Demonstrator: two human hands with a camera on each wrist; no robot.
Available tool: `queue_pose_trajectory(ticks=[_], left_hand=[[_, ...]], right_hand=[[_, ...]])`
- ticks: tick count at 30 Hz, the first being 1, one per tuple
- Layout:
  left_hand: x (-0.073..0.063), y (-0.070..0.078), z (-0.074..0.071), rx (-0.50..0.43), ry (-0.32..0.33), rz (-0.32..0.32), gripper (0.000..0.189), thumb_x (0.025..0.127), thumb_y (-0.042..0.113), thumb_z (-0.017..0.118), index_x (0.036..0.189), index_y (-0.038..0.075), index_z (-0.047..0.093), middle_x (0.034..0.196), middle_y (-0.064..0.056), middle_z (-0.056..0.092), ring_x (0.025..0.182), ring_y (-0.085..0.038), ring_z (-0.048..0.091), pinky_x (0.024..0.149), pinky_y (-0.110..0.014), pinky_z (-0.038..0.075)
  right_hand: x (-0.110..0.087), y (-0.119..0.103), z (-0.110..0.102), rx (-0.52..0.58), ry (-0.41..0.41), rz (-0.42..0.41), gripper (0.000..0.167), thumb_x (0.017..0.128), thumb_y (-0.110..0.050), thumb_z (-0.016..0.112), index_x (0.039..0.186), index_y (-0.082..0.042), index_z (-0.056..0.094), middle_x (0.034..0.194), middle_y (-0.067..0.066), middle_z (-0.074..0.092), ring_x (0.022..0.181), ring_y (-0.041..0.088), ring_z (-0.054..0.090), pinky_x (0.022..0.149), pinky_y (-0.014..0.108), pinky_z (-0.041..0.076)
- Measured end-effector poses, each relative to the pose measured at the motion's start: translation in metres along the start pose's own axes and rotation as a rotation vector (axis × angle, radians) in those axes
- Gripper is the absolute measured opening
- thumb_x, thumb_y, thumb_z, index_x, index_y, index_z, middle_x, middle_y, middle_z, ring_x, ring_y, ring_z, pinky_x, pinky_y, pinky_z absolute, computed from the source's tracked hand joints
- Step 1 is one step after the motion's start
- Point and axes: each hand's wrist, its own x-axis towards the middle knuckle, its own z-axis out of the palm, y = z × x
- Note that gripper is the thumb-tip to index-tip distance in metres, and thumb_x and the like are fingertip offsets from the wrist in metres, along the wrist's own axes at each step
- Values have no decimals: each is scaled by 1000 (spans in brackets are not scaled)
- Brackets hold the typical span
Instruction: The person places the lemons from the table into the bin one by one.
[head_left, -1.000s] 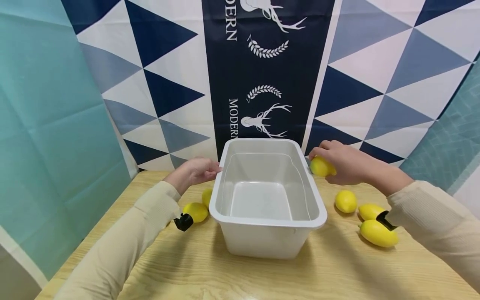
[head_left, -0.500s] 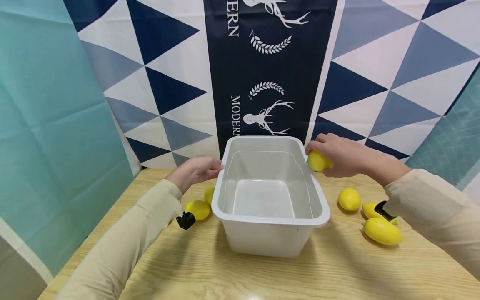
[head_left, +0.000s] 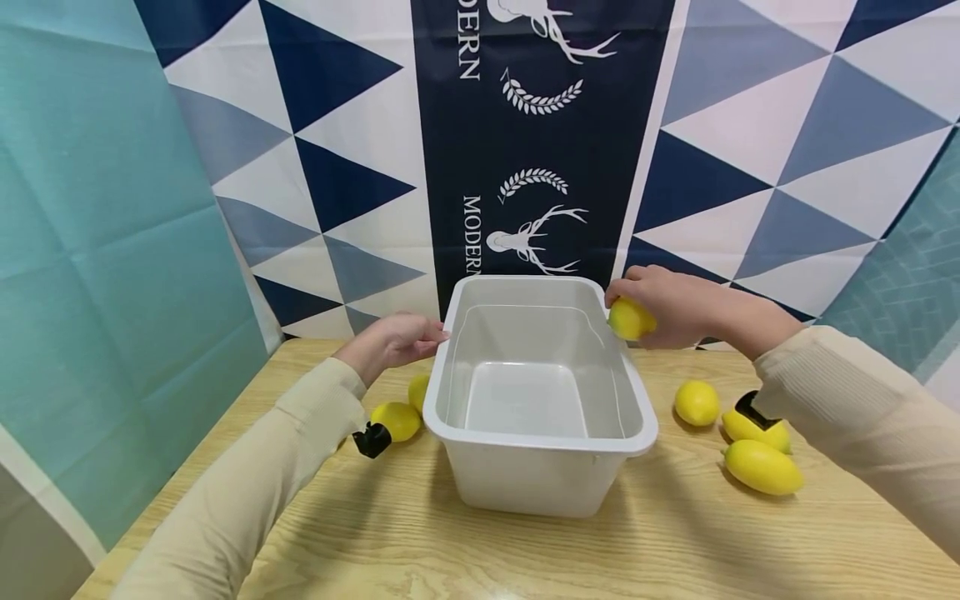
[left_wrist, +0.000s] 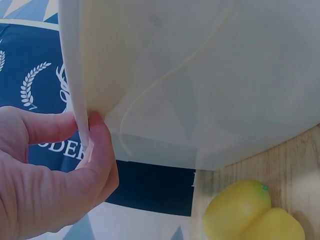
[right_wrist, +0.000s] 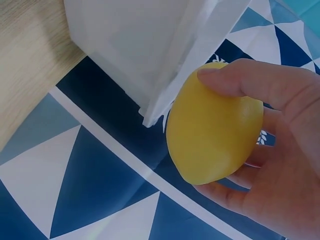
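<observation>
A pale grey plastic tub [head_left: 540, 443] stands in the middle of the wooden table, with nothing inside. My left hand [head_left: 397, 340] pinches its left rim between thumb and fingers, as the left wrist view shows closely. In my right hand [head_left: 667, 307] is a yellow lemon [right_wrist: 215, 130], gripped between thumb and fingers. That lemon is level with the tub's right rim, just outside it in the right wrist view.
On the table [head_left: 525, 567], three more lemons lie right of the tub, among them a round one [head_left: 697, 403] and a long one [head_left: 763, 467]. Two lemons [left_wrist: 237, 205] sit against the tub's left side. A patterned cloth [head_left: 360, 167] hangs behind.
My right hand has carried the lemon slightly left and up, closer to the tub's right rim. The left hand keeps its hold on the left rim.
</observation>
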Motion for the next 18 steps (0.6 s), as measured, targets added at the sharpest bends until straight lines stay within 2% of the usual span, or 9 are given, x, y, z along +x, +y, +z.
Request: queue_pose_trajectory(ticks=[11,18], left_hand=[[1,-1,0,-17,15,-11,48,93,-2,53,140,4,43,143,-10,44,116,-21,51,108,-29,44],[0,-2,0,-18,-17,-9,47,95,1,52,141,3,43,135,-8,46,109,-18,50,110,-27,43]], right_hand=[[6,-5,-5,54,-49,-1,53,68,-2,79,115,-15,60,107,10,60,96,26,54,87,50,55],[11,-8,-8,87,-88,1,54,67,1,77,115,-14,59,108,11,59,97,27,52,86,47,55]])
